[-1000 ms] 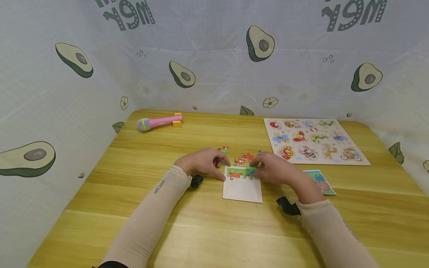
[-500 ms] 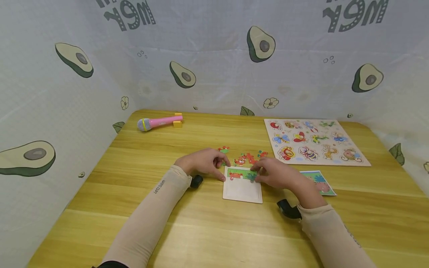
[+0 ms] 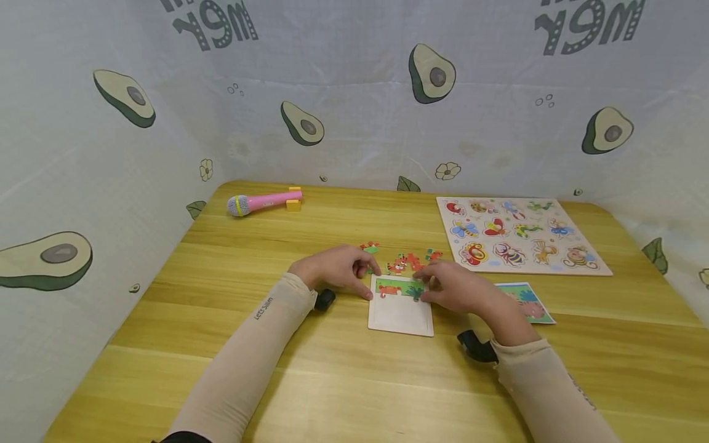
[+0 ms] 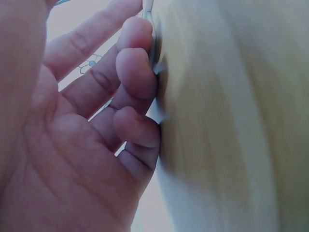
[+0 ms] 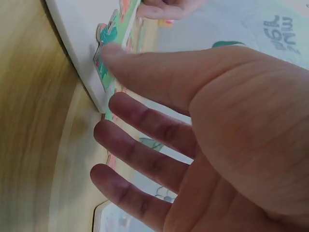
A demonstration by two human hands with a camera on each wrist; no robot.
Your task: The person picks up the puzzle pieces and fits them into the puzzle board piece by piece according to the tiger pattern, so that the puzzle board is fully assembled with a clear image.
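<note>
A pale square puzzle board [image 3: 399, 317] lies on the table in the head view, with joined pieces along its far edge. My left hand [image 3: 343, 269] holds the board's far left corner between thumb and index finger. Its other fingers are curled against the tabletop in the left wrist view. My right hand [image 3: 462, 286] has thumb and index finger at the sides of a green puzzle piece [image 3: 415, 292] in the far right corner. In the right wrist view its thumb [image 5: 145, 72] touches that piece [image 5: 107, 36]; the other visible fingers are extended, and the index finger is hidden.
Several loose puzzle pieces [image 3: 397, 265] lie just beyond the board. A picture card [image 3: 534, 304] is partly under the right forearm. At back right lies an insect peg puzzle [image 3: 517, 237]. A pink toy microphone [image 3: 271, 200] rests by yellow blocks [image 3: 293, 205] at back left.
My right hand has lowered the green piece into the board's far right corner beside the piece there, and moved slightly toward me. My left hand has stayed still.
</note>
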